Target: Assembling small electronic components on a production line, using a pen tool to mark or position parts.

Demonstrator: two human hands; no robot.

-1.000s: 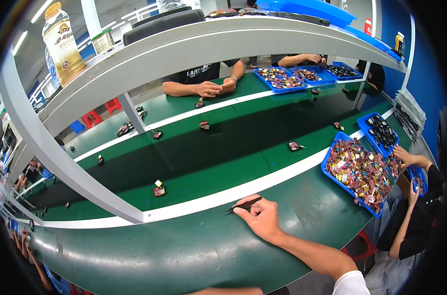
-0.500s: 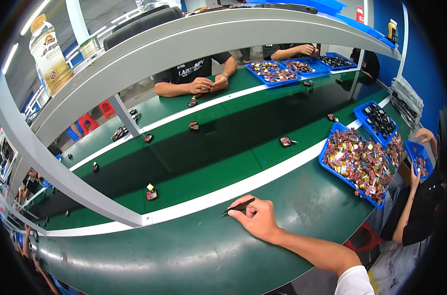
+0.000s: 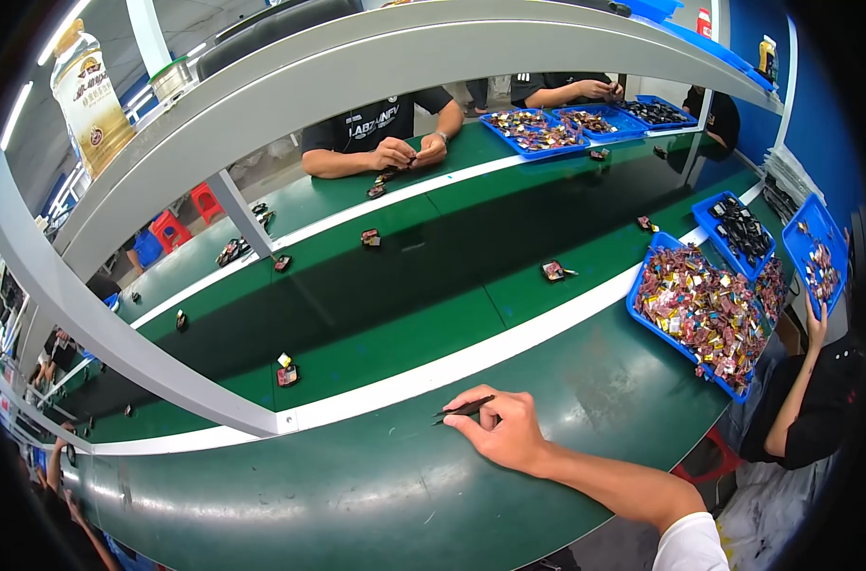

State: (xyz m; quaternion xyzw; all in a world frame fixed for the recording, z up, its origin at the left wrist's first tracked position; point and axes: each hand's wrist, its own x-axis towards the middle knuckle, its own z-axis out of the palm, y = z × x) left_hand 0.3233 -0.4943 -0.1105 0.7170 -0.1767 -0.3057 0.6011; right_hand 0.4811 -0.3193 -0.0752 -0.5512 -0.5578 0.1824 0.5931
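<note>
My right hand (image 3: pixel 502 430) pinches a pair of dark tweezers (image 3: pixel 470 406) between thumb and fingers. Its tips point left, with nothing visible between them. The hand rests on or just above the green worktop (image 3: pixel 357 495), near the white strip beside the conveyor. My left hand is out of view. On the belt past my hand lie a small part with a white and yellow piece (image 3: pixel 287 374) and another small dark-and-reddish part (image 3: pixel 554 271). To the right of my hand is a blue tray (image 3: pixel 633 295) heaped with small reddish, white and yellow parts.
A grey shelf frame (image 3: pixel 357 71) arches overhead, its post (image 3: pixel 214 395) standing left of my hand. A smaller blue tray (image 3: pixel 737 233) holds black parts. At the right, a co-worker tilts a blue tray (image 3: pixel 802 233). Across the belt, a co-worker's hands (image 3: pixel 409 152) handle something small.
The co-worker at the right has raised and tilted the blue tray more upright. Parts on the belt at the left have shifted slightly left. My right hand stays almost in place with the tweezers.
</note>
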